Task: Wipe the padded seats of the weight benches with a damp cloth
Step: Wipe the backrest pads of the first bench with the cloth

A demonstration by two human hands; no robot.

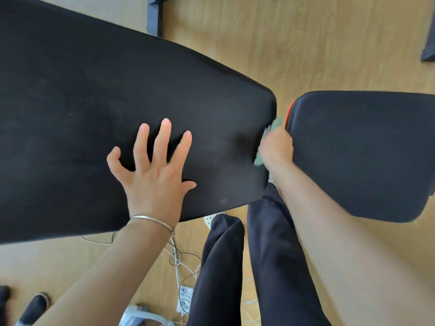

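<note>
A long black padded bench back fills the left and middle of the view. A shorter black seat pad with a red edge lies to its right, across a narrow gap. My left hand rests flat on the long pad near its front edge, fingers spread. My right hand grips a green cloth and presses it into the gap, against the right end of the long pad. Most of the cloth is hidden by the hand.
A wooden floor lies below. My legs in dark trousers stand between the pads. Thin cables and a white power strip lie on the floor at the bottom. A dark bench leg shows at the top.
</note>
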